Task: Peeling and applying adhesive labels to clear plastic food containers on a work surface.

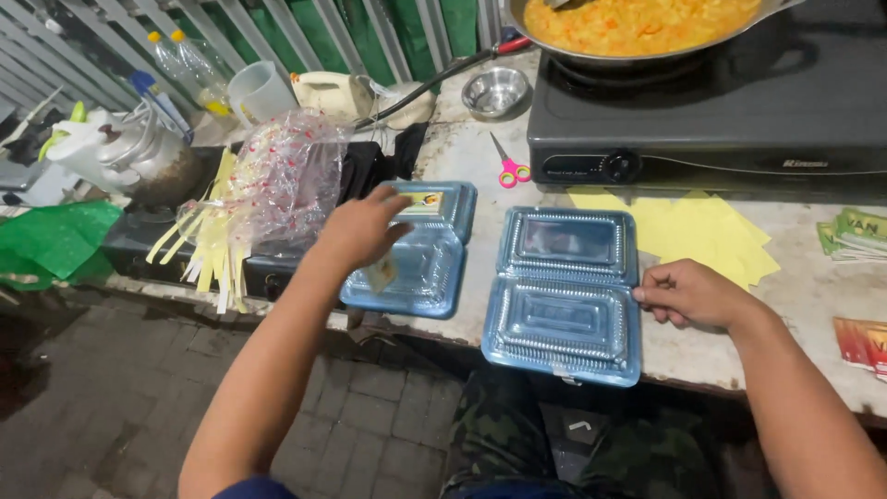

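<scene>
An open clear plastic clamshell box with a blue tint [564, 294] lies on the worn counter edge [813, 305], its long axis running away from the person, lid half farther off. The right hand [691, 294], fingers curled, pinches its right rim. The left hand [362, 227] rests loosely spread on a stack of similar boxes [420, 263], gripping nothing that shows.

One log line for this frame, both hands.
left hand: on stacked clear containers | right hand: touching open clamshell edge | counter
</scene>
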